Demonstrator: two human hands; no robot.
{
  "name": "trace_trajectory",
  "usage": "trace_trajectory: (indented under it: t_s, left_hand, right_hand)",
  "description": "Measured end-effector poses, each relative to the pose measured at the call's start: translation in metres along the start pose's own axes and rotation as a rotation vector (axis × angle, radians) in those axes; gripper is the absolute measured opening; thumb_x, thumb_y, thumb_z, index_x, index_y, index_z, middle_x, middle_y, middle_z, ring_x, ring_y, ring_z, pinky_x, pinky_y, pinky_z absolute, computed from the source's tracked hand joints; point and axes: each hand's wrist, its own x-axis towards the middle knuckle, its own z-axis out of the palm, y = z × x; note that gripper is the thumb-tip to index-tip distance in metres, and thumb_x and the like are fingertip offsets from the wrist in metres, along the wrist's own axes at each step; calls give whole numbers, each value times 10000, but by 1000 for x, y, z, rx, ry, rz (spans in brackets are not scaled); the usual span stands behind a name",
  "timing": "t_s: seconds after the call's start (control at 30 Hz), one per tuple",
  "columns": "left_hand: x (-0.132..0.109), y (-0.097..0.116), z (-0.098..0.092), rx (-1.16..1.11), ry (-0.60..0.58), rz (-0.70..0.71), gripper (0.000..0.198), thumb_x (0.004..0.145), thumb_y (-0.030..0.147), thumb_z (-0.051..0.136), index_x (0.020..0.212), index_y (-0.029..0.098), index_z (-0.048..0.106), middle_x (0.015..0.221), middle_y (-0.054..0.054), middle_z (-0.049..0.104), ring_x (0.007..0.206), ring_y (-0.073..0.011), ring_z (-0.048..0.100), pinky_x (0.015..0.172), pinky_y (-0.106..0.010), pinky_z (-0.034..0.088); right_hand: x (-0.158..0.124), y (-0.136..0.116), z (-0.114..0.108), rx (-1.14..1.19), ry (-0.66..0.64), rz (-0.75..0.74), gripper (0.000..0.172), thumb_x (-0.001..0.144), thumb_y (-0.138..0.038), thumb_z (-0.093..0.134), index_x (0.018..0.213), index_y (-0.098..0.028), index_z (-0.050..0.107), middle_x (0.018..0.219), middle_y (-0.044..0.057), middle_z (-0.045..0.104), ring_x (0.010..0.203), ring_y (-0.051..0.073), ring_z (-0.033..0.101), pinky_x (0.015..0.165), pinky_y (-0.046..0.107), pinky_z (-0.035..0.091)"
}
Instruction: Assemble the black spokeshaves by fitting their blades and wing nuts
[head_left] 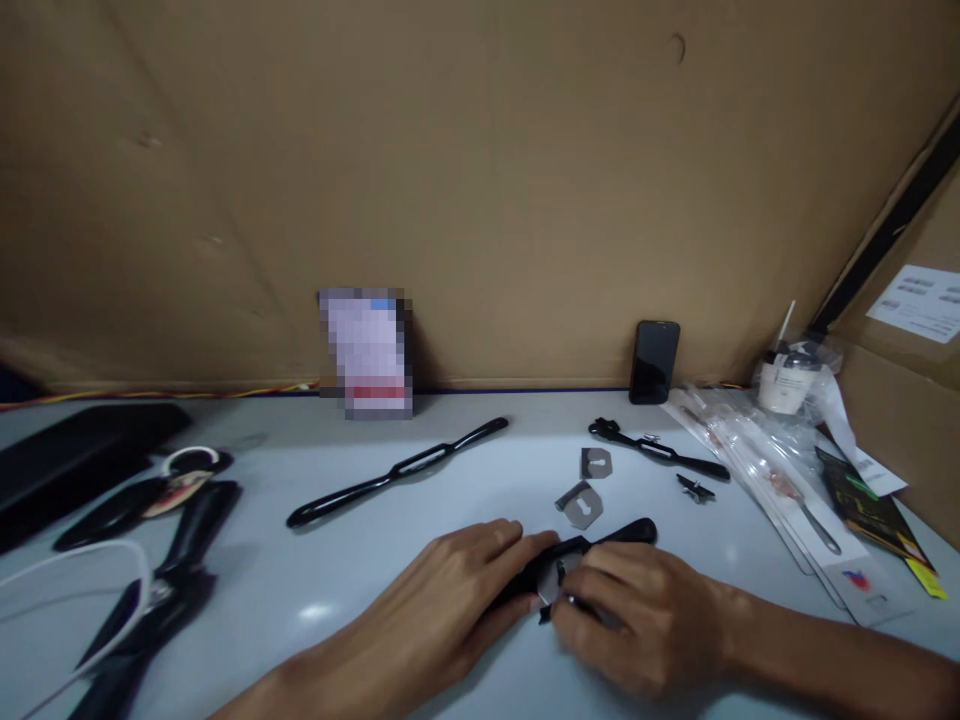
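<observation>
On the table in front of me lies a black spokeshave (637,531) with a grey metal blade (551,583) at its middle. My left hand (457,590) is closed round its left handle, hiding most of it. Over the blade, my right hand (645,610) has its fingers pinched together on a small dark part that they mostly cover. Just beyond the hands are two loose blades, one flat (600,462) and another blade (583,507) beside it. A small dark metal piece (696,488) rests farther right.
Another spokeshave body (397,472) lies left of centre, and a smaller one (660,452) at back right. Packaged tools (787,500), a wrapped cup (784,385) and a phone (655,362) stand or lie rightward. Black items (187,540) and a white cable (139,570) occupy the left.
</observation>
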Motion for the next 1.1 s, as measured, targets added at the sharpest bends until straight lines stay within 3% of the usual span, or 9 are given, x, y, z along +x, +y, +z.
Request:
trace_trajectory:
  t_s: [0.23, 0.33, 0.47, 0.63, 0.73, 0.9, 0.97, 1.03, 1.1]
  left_hand:
    - [-2, -2, 2, 66, -7, 8, 320, 1074, 300, 537, 1385, 230, 570, 1017, -49, 700, 823, -238, 693, 710, -369, 558]
    - [0, 0, 0, 63, -21, 5, 281, 1082, 299, 521, 1337, 220, 608, 954, -37, 679, 768, -229, 669, 658, -355, 526]
    - [3, 2, -2, 65, -17, 3, 280, 1086, 303, 512, 1322, 201, 623, 907, -34, 653, 744, -226, 650, 632, -342, 499]
    - [4, 3, -4, 39, -19, -1, 282, 1088, 308, 513, 1324, 193, 618, 916, -36, 666, 766, -220, 662, 653, -331, 505]
    - [3, 2, -4, 17, -25, 8, 266, 1067, 271, 526, 1303, 199, 627, 934, -40, 679, 780, -222, 671, 671, -335, 523]
    - [-1, -7, 2, -3, 58, 61, 399, 1053, 259, 546, 1452, 254, 540, 956, -24, 705, 782, -198, 701, 650, -292, 543]
    - [-2, -9, 3, 28, 90, 91, 455, 1060, 297, 554, 1510, 282, 493, 968, -22, 717, 767, -190, 709, 640, -275, 554]
    - [-3, -8, 1, 94, 85, 129, 476, 1067, 302, 545, 1536, 297, 469, 981, -29, 729, 778, -198, 718, 680, -288, 577]
    - [-4, -5, -1, 172, 59, 193, 521, 1064, 205, 487, 1573, 299, 427, 914, -25, 726, 724, -200, 698, 653, -294, 565]
  right_hand:
    - [-6, 26, -14, 90, 172, 418, 141, 975, -69, 526, 986, -130, 652, 792, 62, 703, 682, 177, 613, 629, 306, 506]
    - [-10, 27, -9, 133, 150, 565, 137, 969, -63, 558, 1001, -145, 663, 842, 56, 724, 753, 181, 660, 685, 305, 521]
    - [-10, 13, 3, 184, 11, 467, 230, 980, -50, 488, 1051, -139, 688, 909, 75, 755, 809, 199, 670, 723, 323, 530]
    - [-7, -7, 1, 163, -212, 295, 163, 1004, -194, 556, 1085, -137, 686, 1006, 109, 747, 914, 244, 646, 824, 385, 533]
    - [-4, -9, 0, 76, -293, 281, 165, 1004, -129, 520, 1056, -113, 675, 1013, 124, 732, 899, 239, 628, 802, 383, 530]
    - [-1, -8, 5, -102, -91, -43, 181, 970, -66, 522, 917, -127, 684, 689, 21, 626, 634, 173, 550, 560, 301, 456]
    - [-1, -7, 3, -12, 27, -51, 185, 963, -66, 508, 946, -133, 679, 705, 12, 632, 632, 151, 557, 556, 275, 464]
    - [-1, -3, -3, 115, 149, 138, 198, 993, -88, 470, 993, -139, 661, 782, 31, 678, 683, 147, 599, 616, 269, 511]
    - [-4, 10, -10, 200, 226, 480, 173, 1022, -128, 473, 1053, -154, 641, 882, 53, 718, 765, 159, 653, 695, 289, 544]
